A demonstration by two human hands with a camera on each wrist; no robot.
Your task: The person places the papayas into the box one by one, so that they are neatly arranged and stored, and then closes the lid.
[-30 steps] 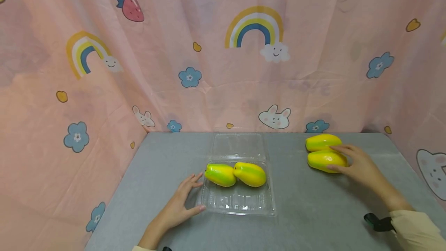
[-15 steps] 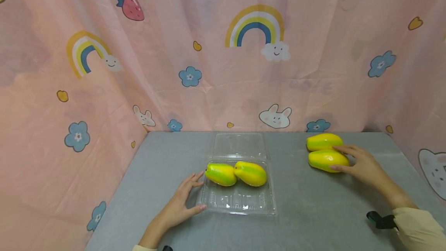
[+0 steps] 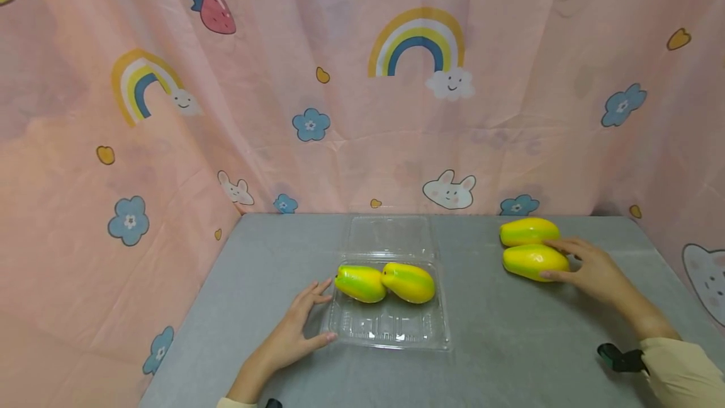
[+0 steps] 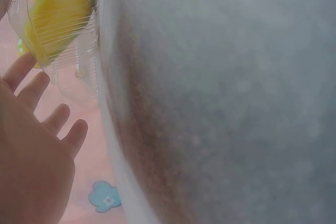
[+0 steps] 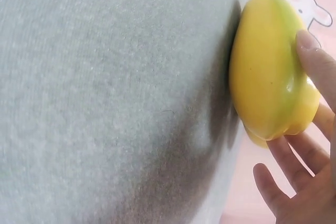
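Observation:
Two yellow-green papayas, one on the left (image 3: 360,284) and one on the right (image 3: 409,283), lie side by side in the back half of a clear plastic clamshell box (image 3: 391,332). At the box's left rim is my left hand (image 3: 290,332), its fingers spread and its fingertips and thumb against the edge. Farther right on the table, my right hand (image 3: 597,279) holds the nearer papaya (image 3: 532,262) by its right end, thumb in front and fingers behind. Another papaya (image 3: 527,232) lies just behind that one. In the right wrist view the thumb presses the held papaya (image 5: 265,72).
The box's transparent lid (image 3: 389,236) lies folded back toward the rear of the grey table (image 3: 498,345). A pink patterned curtain (image 3: 351,162) hangs along the back and both sides. A dark strap piece (image 3: 620,359) sticks out by the right sleeve.
The head view has shifted very slightly. Both hands, the box and the papayas stay almost where they were.

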